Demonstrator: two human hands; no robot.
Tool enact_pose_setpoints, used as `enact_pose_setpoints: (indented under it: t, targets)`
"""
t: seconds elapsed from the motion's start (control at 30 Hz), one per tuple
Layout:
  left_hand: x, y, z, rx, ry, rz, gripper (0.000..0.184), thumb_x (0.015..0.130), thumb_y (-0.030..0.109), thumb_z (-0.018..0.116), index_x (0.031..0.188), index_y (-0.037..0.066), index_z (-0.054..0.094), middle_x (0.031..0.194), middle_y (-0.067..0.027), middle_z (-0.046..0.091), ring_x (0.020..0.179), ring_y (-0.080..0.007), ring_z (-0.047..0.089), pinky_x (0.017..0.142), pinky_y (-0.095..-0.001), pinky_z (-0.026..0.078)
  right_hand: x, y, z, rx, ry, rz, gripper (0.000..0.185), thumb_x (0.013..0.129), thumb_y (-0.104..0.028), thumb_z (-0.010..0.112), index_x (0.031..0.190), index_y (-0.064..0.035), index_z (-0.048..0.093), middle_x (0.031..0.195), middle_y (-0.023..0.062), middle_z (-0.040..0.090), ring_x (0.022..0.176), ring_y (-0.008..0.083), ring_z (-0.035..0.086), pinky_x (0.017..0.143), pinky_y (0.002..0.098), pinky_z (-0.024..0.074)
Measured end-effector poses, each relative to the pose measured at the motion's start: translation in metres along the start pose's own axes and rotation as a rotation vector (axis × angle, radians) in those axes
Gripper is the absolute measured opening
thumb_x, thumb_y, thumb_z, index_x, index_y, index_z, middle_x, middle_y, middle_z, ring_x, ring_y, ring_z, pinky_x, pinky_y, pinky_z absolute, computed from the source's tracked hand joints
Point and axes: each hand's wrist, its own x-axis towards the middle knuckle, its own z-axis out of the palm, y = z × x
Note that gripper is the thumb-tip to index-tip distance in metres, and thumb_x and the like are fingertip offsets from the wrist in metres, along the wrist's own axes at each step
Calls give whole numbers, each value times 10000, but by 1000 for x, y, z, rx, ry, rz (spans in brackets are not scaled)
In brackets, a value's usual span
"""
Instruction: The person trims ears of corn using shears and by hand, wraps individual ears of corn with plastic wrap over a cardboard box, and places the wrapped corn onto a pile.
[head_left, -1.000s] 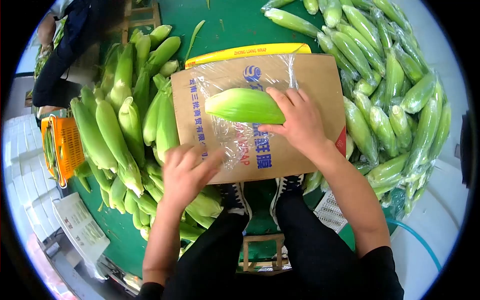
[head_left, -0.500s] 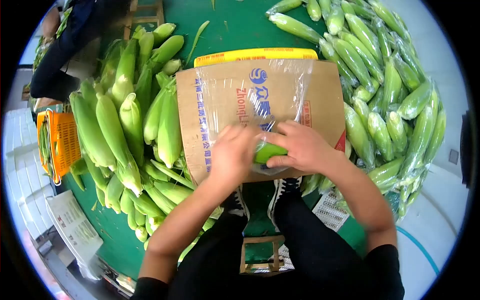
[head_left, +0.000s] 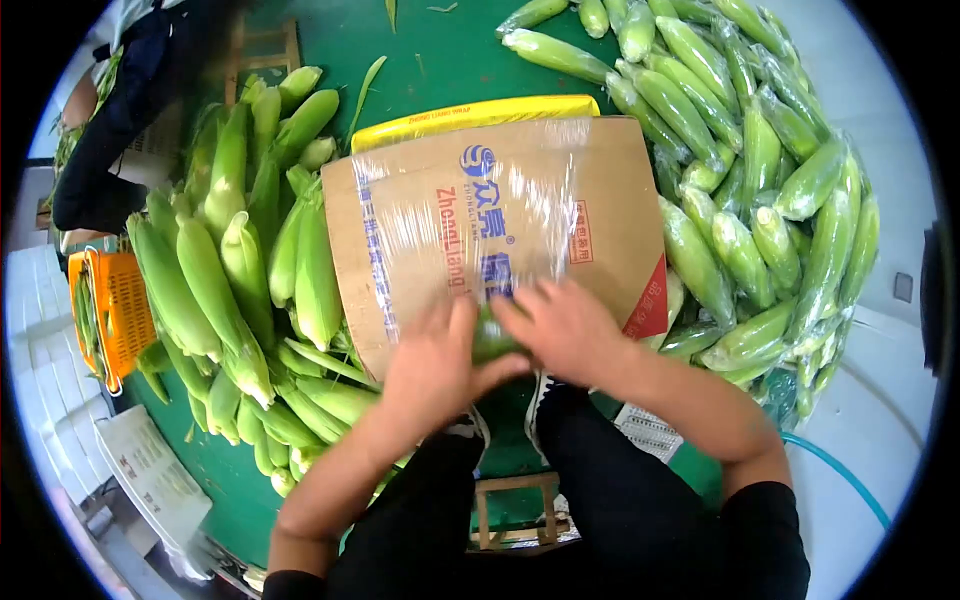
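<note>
A green ear of corn (head_left: 492, 342) lies at the near edge of a printed cardboard box (head_left: 620, 240), mostly covered by my fingers. My left hand (head_left: 432, 362) grips its left side, thumb stretched towards the middle, fingers blurred. From the right, my right hand (head_left: 568, 332) bends its fingers over the corn's other side. Clear plastic film (head_left: 545, 185) is spread over the cardboard and runs down to the corn. How much film is around the corn cannot be made out.
Unwrapped husked-on corn (head_left: 245, 260) is heaped at the left, film-wrapped corn (head_left: 740, 200) at the right. A yellow crate edge (head_left: 470, 118) shows behind the cardboard. An orange basket (head_left: 125, 305) and another person's dark-clothed leg (head_left: 105, 165) are at far left. A wooden stool (head_left: 515, 485) stands below.
Both hands have moved towards my body with the corn, to the cardboard's near edge. The film now lies flatter and the printing shows more. The view has shifted slightly.
</note>
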Motion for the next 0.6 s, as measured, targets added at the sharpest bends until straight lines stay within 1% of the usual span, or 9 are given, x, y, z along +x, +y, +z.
enact_pose_setpoints:
  t: [0.07, 0.17, 0.2, 0.27, 0.3, 0.37, 0.47, 0.5, 0.6]
  targets:
    - [-33, 7, 17, 66, -24, 67, 747, 826, 613, 708, 1211, -16, 591, 1267, -233, 612, 1199, -390, 571, 1048, -506, 428, -16, -25, -5, 176, -210, 64, 667, 757, -453, 785, 1266, -62, 603, 1071, 96, 578, 1028, 276, 586, 848, 425, 485]
    - [-21, -2, 20, 424, 113, 138, 730, 836, 622, 688, 1263, 33, 618, 1458, -172, 525, 1335, -381, 477, 1088, -581, 358, -6, -21, -11, 100, -238, 107, 805, 729, -536, 810, 1329, -55, 574, 1169, 119, 554, 1150, 303, 531, 911, 501, 450]
    - [3, -9, 15, 486, 175, 125, 722, 836, 616, 688, 1278, 49, 623, 1489, -151, 504, 1361, -379, 452, 1097, -603, 338, 9, -9, -21, 164, -308, 181, 921, 730, -578, 816, 1419, -50, 512, 1320, 164, 504, 1288, 357, 448, 999, 584, 395]
    - [67, -25, -10, 522, 406, -44, 815, 849, 553, 723, 1453, 60, 487, 1544, -146, 452, 1391, -386, 442, 1143, -579, 320, 27, 16, -38, 170, 64, 391, 962, 758, -563, 825, 1479, -50, 447, 1452, 197, 433, 1351, 400, 436, 1102, 565, 365]
    - [90, -28, -28, 362, 220, -103, 822, 821, 557, 739, 1439, 71, 499, 1530, -137, 465, 1355, -372, 478, 1115, -549, 366, 37, 38, -46, 352, 274, 439, 786, 836, -487, 786, 1429, -56, 504, 1395, 181, 476, 1301, 362, 492, 1097, 470, 396]
    - [120, -28, -57, 35, -136, -218, 836, 767, 564, 771, 1411, 93, 524, 1502, -119, 491, 1282, -343, 550, 1058, -489, 457, 38, 69, -60, 235, 512, 411, 648, 888, -431, 751, 1376, -58, 548, 1353, 159, 505, 1271, 320, 518, 1083, 428, 409]
    - [111, -19, -23, 537, 148, 208, 867, 759, 401, 847, 1473, 101, 458, 1429, -139, 557, 1206, -344, 602, 972, -435, 514, 32, 88, -72, 289, 658, 515, 467, 951, -350, 700, 1306, -64, 600, 1299, 126, 537, 1237, 272, 539, 1062, 403, 425]
    - [116, -22, -18, 499, 163, 175, 819, 722, 307, 875, 1416, 98, 495, 1293, -147, 642, 1113, -344, 646, 882, -448, 547, 28, 91, -73, 344, 670, 580, 411, 970, -323, 684, 1284, -67, 615, 1283, 115, 546, 1228, 258, 543, 1055, 401, 429]
    - [129, -19, -37, 413, -88, 74, 731, 714, 289, 865, 1338, 93, 538, 1123, -161, 697, 1021, -384, 672, 855, -472, 545, 39, 107, -63, 454, 764, 530, 384, 964, -330, 667, 1188, -20, 637, 1273, 181, 594, 1238, 352, 534, 1070, 439, 413]
